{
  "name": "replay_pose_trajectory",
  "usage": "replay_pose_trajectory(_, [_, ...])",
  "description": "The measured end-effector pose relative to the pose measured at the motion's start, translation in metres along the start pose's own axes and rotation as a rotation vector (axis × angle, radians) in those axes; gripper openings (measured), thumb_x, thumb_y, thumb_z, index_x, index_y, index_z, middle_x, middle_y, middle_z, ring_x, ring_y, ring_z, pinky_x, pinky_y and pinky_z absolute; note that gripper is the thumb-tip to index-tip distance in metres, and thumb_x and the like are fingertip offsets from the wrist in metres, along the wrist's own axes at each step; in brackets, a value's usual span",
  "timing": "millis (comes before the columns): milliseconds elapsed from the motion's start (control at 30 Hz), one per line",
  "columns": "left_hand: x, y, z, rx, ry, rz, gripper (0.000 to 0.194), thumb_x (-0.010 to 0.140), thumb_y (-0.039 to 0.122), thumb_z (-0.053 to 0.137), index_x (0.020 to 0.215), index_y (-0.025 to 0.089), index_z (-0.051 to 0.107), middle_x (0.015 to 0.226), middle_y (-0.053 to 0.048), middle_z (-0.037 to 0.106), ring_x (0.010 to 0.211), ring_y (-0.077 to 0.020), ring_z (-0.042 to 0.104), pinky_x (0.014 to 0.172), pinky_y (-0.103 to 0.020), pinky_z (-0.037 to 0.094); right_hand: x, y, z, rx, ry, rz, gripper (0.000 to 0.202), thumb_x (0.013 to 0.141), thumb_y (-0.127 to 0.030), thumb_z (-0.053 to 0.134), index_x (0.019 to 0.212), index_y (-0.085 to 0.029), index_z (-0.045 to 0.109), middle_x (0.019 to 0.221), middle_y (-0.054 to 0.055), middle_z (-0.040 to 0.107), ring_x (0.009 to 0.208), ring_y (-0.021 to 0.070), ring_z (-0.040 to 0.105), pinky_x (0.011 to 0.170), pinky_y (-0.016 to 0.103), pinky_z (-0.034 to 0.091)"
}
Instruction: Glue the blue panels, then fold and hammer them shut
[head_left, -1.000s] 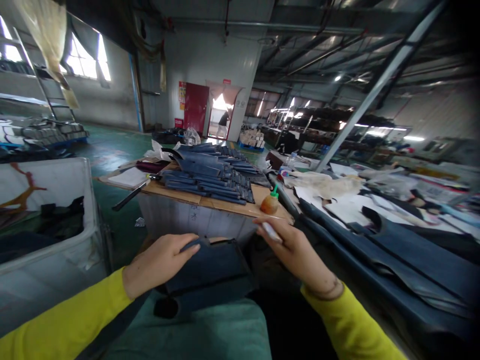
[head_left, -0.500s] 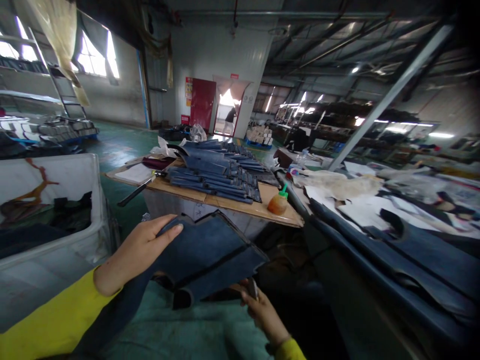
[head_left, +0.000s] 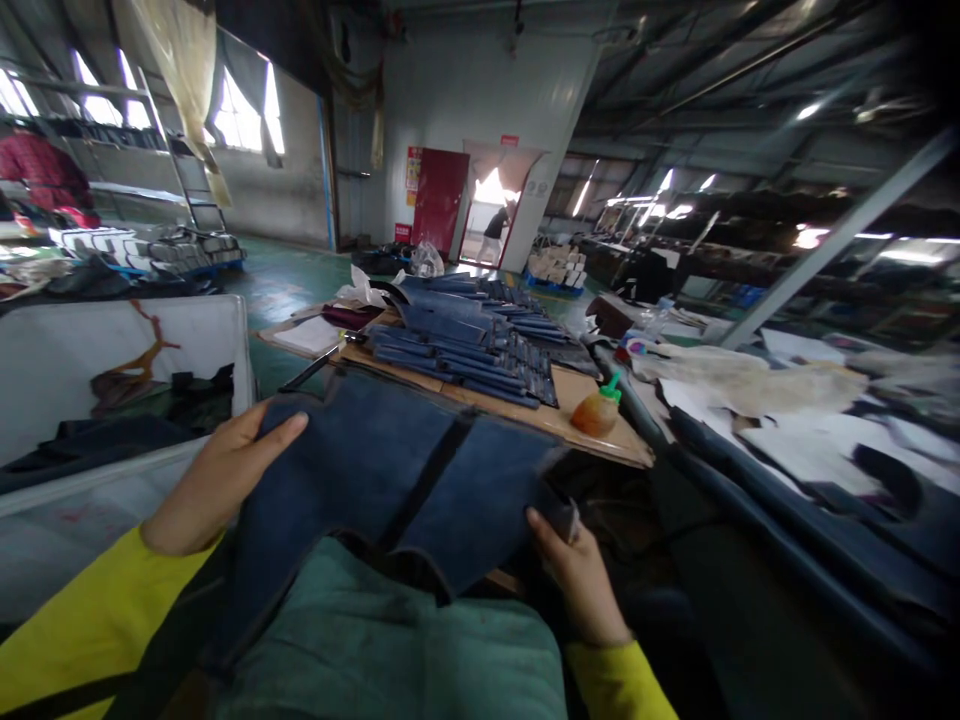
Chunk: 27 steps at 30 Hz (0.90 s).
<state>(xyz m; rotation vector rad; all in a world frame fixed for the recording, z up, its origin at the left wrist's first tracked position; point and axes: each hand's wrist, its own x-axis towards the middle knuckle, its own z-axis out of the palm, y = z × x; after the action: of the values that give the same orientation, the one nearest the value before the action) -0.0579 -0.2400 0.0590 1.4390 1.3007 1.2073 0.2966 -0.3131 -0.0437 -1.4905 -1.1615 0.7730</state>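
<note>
**Dark blue piece stretched between both hands, over the lap**

Blue piece (head_left: 367,440): centre, over the green cloth (head_left: 420,650) on the lap, just short of the cardboard top (head_left: 634,447). Left hand (head_left: 210,485) at 10 o'clock, narrow, pinching the edge, thumb on top. Right hand (head_left: 585,580) at 4 o'clock, also narrow, closed on the opposite corner; pale bit at its fingertips, too blurred to name. Spread grip probably keeps the piece flat and the dark band (head_left: 431,480) in view.

Blue stack (head_left: 465,350) at 12, layers overlapping in rows, likely so single ones lift off easily. Bottle (head_left: 596,412) at 1, upright, green nozzle up, presumably to avoid leaks and stay in reach. Black-handled tool (head_left: 311,370) at 11, handle jutting past the edge, probably for quick grabbing. White bin (head_left: 241,350) at 10, open side up, dark scraps inside; handy for dropping stuff in. Blue sheets (head_left: 795,530) at 3, laid lengthwise, maybe to avoid creases.

Counts: held piece 1, dark band 1, own hands 2, bottle 1, black-handled tool 1, white bin 1, red door (head_left: 439,205) 1. Other people 2: doorway (head_left: 495,225) at 12, far off; red checked top (head_left: 45,170) at 10. Stack layers and sheets: overlap, can't count.
</note>
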Motion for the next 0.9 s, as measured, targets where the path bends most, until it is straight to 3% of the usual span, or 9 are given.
replay_pose_trajectory(100, [0.003, -0.008, -0.026, -0.148, 0.098, 0.063, 0.041, 0.076, 0.043, 0.065, 0.111, 0.024, 0.06, 0.109, 0.0, 0.066, 0.101, -0.0233, 0.059, 0.088, -0.034, 0.048, 0.013, -0.065, 0.0, -0.072, 0.014, -0.177, 0.024, 0.076, -0.042, 0.061, 0.075, -0.019, 0.057, 0.064, -0.001, 0.055, 0.059, 0.0139, 0.049, 0.054, 0.024, 0.042])
replay_pose_trajectory(233, [0.007, -0.013, -0.062, -0.251, 0.217, 0.106, 0.038, 0.074, 0.034, 0.068, 0.11, 0.026, 0.06, 0.116, 0.004, 0.062, 0.113, -0.0248, 0.051, 0.093, -0.036, 0.046, 0.027, -0.145, 0.02, -0.296, 0.032, -0.505, 0.03, 0.079, -0.037, 0.058, 0.058, -0.019, 0.044, 0.053, -0.005, 0.039, 0.049, 0.0085, 0.036, 0.046, 0.021, 0.03])
replay_pose_trajectory(300, [0.008, -0.019, -0.079, -0.264, 0.258, 0.083, 0.037, 0.073, 0.033, 0.068, 0.109, 0.028, 0.06, 0.115, 0.006, 0.062, 0.115, -0.0252, 0.05, 0.092, -0.034, 0.048, 0.035, -0.172, 0.035, -0.375, 0.008, -0.641, 0.03, 0.081, -0.036, 0.056, 0.059, -0.019, 0.044, 0.054, -0.005, 0.038, 0.05, 0.0078, 0.034, 0.046, 0.02, 0.028])
replay_pose_trajectory(400, [0.008, -0.041, -0.096, -0.261, 0.278, 0.026, 0.04, 0.071, 0.03, 0.07, 0.109, 0.027, 0.059, 0.115, 0.006, 0.062, 0.118, -0.0231, 0.048, 0.094, -0.029, 0.046, 0.046, -0.192, 0.057, -0.472, -0.06, -0.757, 0.026, 0.083, -0.034, 0.053, 0.064, -0.018, 0.048, 0.056, -0.005, 0.042, 0.052, 0.0075, 0.037, 0.049, 0.02, 0.027])
replay_pose_trajectory(500, [0.005, -0.077, -0.097, -0.277, 0.247, -0.121, 0.043, 0.067, 0.028, 0.073, 0.107, 0.022, 0.059, 0.115, 0.001, 0.062, 0.115, -0.0219, 0.05, 0.093, -0.029, 0.046, 0.055, -0.191, 0.072, -0.562, -0.192, -0.779, 0.018, 0.084, -0.032, 0.052, 0.073, -0.018, 0.055, 0.061, -0.004, 0.05, 0.055, 0.0085, 0.043, 0.053, 0.02, 0.029])
replay_pose_trajectory(600, [-0.002, -0.112, -0.078, -0.308, 0.14, -0.346, 0.039, 0.067, 0.029, 0.074, 0.102, 0.02, 0.062, 0.117, -0.005, 0.061, 0.109, -0.0224, 0.055, 0.087, -0.033, 0.05, 0.064, -0.175, 0.072, -0.675, -0.277, -0.696, 0.016, 0.085, -0.032, 0.051, 0.08, -0.019, 0.059, 0.065, -0.002, 0.055, 0.057, 0.0101, 0.047, 0.053, 0.021, 0.03])
replay_pose_trajectory(700, [-0.011, -0.129, -0.044, -0.355, -0.03, -0.435, 0.041, 0.07, 0.027, 0.072, 0.108, 0.023, 0.06, 0.127, -0.006, 0.054, 0.115, -0.0251, 0.052, 0.092, -0.036, 0.047, 0.076, -0.147, 0.052, -0.763, -0.267, -0.573, 0.02, 0.084, -0.036, 0.05, 0.081, -0.019, 0.06, 0.065, -0.001, 0.057, 0.058, 0.0121, 0.049, 0.054, 0.022, 0.031])
replay_pose_trajectory(800, [-0.017, -0.131, -0.011, -0.398, -0.212, -0.444, 0.053, 0.069, 0.019, 0.071, 0.119, 0.021, 0.054, 0.132, -0.008, 0.05, 0.121, -0.0274, 0.046, 0.102, -0.039, 0.038, 0.084, -0.109, 0.021, -0.759, -0.256, -0.475, 0.028, 0.084, -0.043, 0.048, 0.076, -0.019, 0.059, 0.064, 0.0, 0.057, 0.06, 0.0141, 0.051, 0.057, 0.024, 0.034])
replay_pose_trajectory(900, [-0.02, -0.131, 0.005, -0.461, -0.305, -0.425, 0.073, 0.067, 0.01, 0.07, 0.133, 0.022, 0.041, 0.136, -0.006, 0.046, 0.126, -0.025, 0.041, 0.109, -0.038, 0.026, 0.082, -0.069, -0.003, -0.687, -0.266, -0.345, 0.037, 0.084, -0.05, 0.045, 0.073, -0.018, 0.059, 0.063, 0.0, 0.055, 0.06, 0.0144, 0.05, 0.057, 0.024, 0.036])
